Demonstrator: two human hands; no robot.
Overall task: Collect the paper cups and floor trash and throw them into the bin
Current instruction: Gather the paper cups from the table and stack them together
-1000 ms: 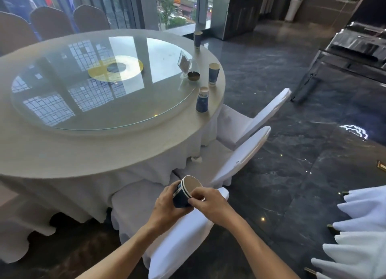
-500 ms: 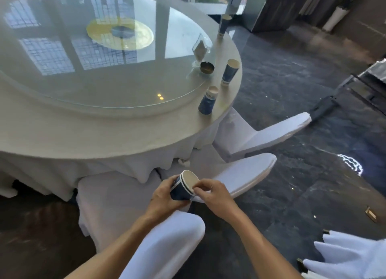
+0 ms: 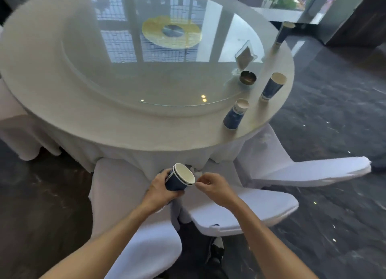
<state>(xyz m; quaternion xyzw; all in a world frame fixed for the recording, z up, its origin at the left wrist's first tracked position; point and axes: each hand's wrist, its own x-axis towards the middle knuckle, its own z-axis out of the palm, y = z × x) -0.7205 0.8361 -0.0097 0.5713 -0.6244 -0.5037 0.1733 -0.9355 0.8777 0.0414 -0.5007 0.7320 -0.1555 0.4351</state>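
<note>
My left hand (image 3: 161,187) grips a stack of dark blue paper cups (image 3: 179,181) with white insides, tilted with the mouth up and to the right. My right hand (image 3: 213,186) sits just right of the rim, fingers pinched together, apart from the cups; I cannot tell if anything is between them. On the round table (image 3: 117,120) three more blue cups stand near the right edge: a near cup (image 3: 235,115), a middle cup (image 3: 271,88) and a far cup (image 3: 283,33). No bin is in view.
A glass turntable (image 3: 104,74) covers the table's middle, carrying a clear card holder (image 3: 243,57) and a small dark ashtray (image 3: 247,77). White-covered chairs (image 3: 240,211) stand tucked around the near and right sides. Dark polished floor (image 3: 334,115) spreads to the right.
I have stepped closer to the table and the view has tilted down. My right hand has come off the rim of the held cups and now sits just beside it.
</note>
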